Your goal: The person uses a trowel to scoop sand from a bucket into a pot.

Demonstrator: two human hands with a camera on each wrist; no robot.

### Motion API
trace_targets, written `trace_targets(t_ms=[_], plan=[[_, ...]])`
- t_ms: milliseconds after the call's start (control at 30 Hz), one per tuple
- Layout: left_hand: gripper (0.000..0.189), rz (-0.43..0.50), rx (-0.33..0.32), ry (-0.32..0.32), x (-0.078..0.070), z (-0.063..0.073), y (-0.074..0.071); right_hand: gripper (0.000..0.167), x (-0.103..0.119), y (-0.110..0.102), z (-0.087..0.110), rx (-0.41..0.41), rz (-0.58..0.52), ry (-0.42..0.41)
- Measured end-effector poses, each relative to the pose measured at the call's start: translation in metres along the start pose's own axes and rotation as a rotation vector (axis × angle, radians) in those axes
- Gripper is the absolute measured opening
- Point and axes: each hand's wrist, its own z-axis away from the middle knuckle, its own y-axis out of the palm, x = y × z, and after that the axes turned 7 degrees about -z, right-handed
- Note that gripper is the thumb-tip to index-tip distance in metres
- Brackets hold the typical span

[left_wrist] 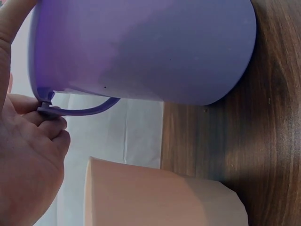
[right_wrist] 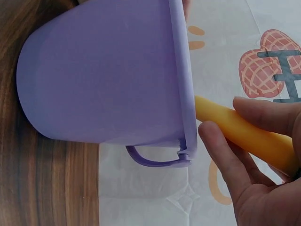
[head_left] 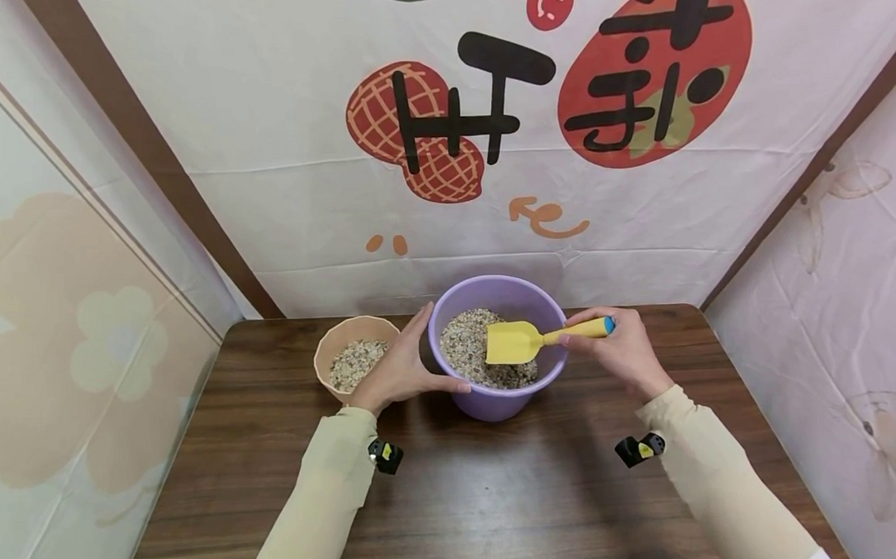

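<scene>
A purple bucket (head_left: 491,407) stands on the table, partly filled with small mixed grains like gravel (head_left: 461,339). My left hand (head_left: 405,371) grips its left rim, thumb along the near side. In the left wrist view, fingers curl by the joint of the bucket's handle (left_wrist: 84,112). The right hand (head_left: 625,351) holds a yellow toy shovel (head_left: 512,343) by its handle, fingers and thumb pinching the yellow grip (right_wrist: 256,136). Over the grains inside the bucket lies the shovel's blade, its top face bare. Left of the bucket is a peach container (left_wrist: 160,197) with similar grains (head_left: 356,363).
The dark wooden table (head_left: 488,511) ends at a white printed cloth wall (head_left: 311,235) close behind the bucket. Further cloth panels flank the table on the left and right. My left forearm passes just in front of the peach container.
</scene>
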Motion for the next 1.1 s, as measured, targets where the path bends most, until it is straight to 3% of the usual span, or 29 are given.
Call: trace_targets(t_ms=[467, 1100], plan=[[0.147, 0.020, -0.003, -0.006, 0.0005, -0.0003, -0.0005, 0.024, 0.0046, 0.0001, -0.0049, 0.056, 0.067, -0.003], [0.147, 0.014, -0.011, -0.016, 0.0006, 0.0009, 0.0011, 0.027, 0.0070, 0.0074, 0.0005, 0.107, -0.035, 0.029]])
